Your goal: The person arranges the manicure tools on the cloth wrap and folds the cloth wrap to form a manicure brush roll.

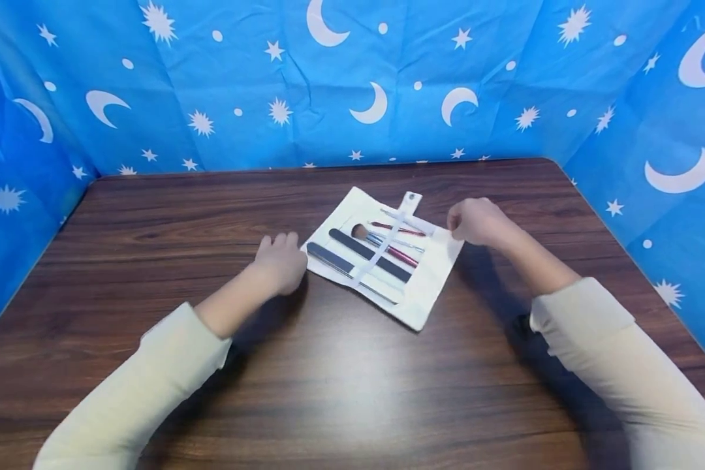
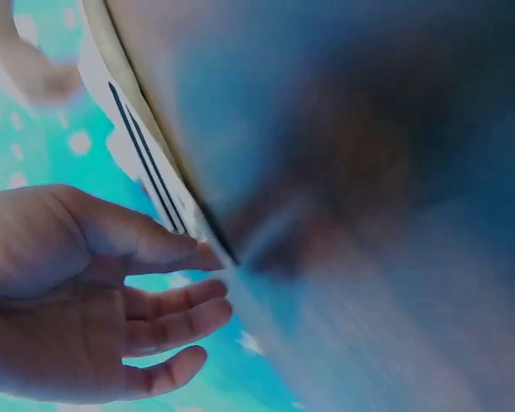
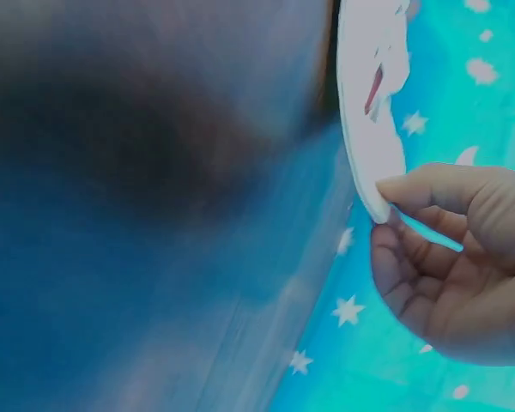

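Observation:
An unfolded white manicure case lies at an angle on the table. A pale strap crosses its tools: two dark nail files, a makeup brush with a red handle, a thin red tool and slim pale ones. At the case's left corner, my left hand has thumb and fingers right at the edge, the other fingers loosely spread. My right hand pinches the right corner between thumb and curled fingers; that corner is raised in the right wrist view.
The brown wood-grain table reaches back to a blue curtain with white moons and stars, which also hangs along both sides. A small metal snap sits on the tab at the case's far edge.

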Demonstrator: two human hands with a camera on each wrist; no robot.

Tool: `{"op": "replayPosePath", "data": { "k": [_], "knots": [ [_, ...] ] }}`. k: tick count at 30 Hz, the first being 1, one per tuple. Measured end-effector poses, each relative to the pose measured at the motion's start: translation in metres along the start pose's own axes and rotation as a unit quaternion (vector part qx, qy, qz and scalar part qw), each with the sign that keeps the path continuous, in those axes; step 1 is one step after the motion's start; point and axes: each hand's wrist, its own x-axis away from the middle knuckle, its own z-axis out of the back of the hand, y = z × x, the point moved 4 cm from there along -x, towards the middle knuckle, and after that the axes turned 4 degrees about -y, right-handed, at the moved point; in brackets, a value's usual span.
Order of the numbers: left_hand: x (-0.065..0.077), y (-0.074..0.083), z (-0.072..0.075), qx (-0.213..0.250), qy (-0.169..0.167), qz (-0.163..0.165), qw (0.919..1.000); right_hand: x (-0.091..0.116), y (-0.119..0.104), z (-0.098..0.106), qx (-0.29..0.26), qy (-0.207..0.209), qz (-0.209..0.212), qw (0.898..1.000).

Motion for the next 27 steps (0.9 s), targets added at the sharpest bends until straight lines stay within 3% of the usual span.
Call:
{"op": "replayPosePath", "data": {
  "k": [6, 9, 13, 16, 20, 27],
  "knots": [
    [0.051, 0.042, -0.015, -0.096, 0.02, -0.073, 0.9926, -0.041, 0.004, 0.003, -0.008, 0.042, -0.002, 0.999],
    [0.064, 0.057, -0.018, -0.118, 0.043, -0.107, 0.9863, -0.053, 0.003, -0.002, -0.014, 0.027, -0.024, 0.999],
    [0.07, 0.064, -0.018, -0.121, 0.096, -0.137, 0.9785, -0.059, -0.001, -0.006, 0.006, 0.01, -0.06, 0.998],
    [0.07, 0.066, -0.017, -0.11, 0.131, -0.152, 0.9734, -0.055, -0.002, -0.006, 0.023, 0.009, -0.075, 0.997],
    [0.069, 0.065, -0.017, -0.097, 0.145, -0.159, 0.9717, -0.042, -0.003, -0.005, 0.041, -0.003, -0.059, 0.997],
    [0.068, 0.063, -0.016, -0.078, 0.151, -0.166, 0.9715, 0.018, -0.024, -0.009, 0.043, -0.064, 0.064, 0.995]
  ]
}}
